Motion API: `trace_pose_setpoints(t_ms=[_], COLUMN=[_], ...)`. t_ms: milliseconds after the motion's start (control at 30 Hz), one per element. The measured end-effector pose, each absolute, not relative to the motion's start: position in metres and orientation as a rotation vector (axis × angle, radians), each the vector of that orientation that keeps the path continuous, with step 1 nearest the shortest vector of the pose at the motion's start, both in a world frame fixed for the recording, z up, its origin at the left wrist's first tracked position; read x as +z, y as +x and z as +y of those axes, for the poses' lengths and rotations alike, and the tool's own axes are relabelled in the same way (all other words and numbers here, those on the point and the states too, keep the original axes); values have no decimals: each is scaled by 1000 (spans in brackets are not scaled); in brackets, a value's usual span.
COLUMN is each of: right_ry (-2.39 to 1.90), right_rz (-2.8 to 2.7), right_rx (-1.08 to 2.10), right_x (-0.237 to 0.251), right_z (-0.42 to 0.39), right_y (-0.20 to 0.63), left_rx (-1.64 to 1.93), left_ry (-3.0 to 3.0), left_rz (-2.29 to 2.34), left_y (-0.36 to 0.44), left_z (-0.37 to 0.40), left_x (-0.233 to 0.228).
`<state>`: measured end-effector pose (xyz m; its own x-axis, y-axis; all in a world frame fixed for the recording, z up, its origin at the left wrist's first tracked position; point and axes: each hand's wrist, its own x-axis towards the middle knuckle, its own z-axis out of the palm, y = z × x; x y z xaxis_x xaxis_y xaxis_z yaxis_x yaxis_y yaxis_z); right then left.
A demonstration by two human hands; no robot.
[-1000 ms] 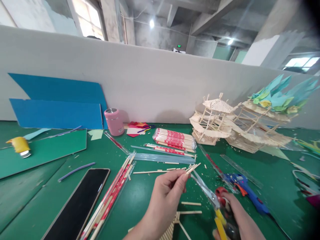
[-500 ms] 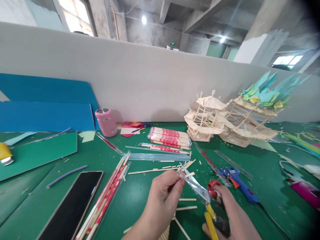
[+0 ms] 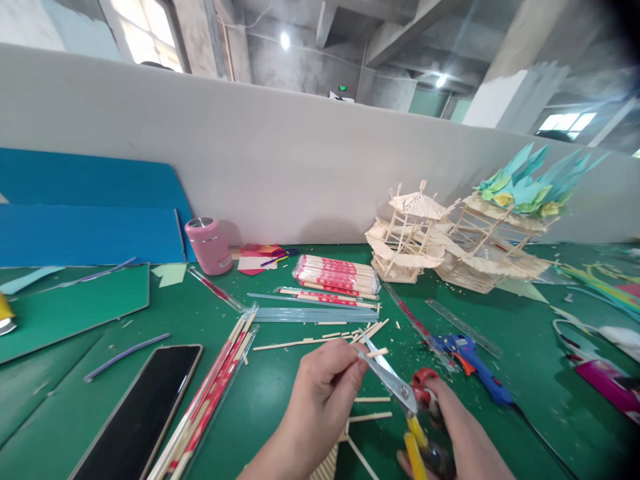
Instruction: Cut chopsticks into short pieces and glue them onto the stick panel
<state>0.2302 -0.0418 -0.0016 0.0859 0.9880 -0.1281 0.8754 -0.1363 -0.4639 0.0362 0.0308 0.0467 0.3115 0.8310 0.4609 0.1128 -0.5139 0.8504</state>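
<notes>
Green table (image 3: 280, 393) with chopstick packs (image 3: 336, 273), phone (image 3: 140, 413), glue gun (image 3: 473, 359)

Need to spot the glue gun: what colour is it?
Blue with an orange trigger; the glue gun shows in the head view.

Bright and evenly lit by round ceiling lamps (image 3: 285, 41) and a glaring upper-left window (image 3: 145, 30); soft shadows only; strong wide-angle bending at edges, dark top-right corner, slight blur.

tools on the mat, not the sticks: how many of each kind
scissors: 1, in the right hand
glue gun: 1
clear ruler: 1
phone: 1
pink cup: 1
total: 5
</notes>
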Motion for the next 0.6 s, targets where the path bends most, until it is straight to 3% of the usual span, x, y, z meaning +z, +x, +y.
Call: trace_pose_setpoints(t_ms=[600], right_ry=[-1916], right_rz=[-1610], right_rx=[1024], right_x=[-6], right_z=[-43], right_y=[231], left_rx=[1362], left_ry=[2245], left_rz=[871], left_y=[37], left_z=[27], left_x=[40])
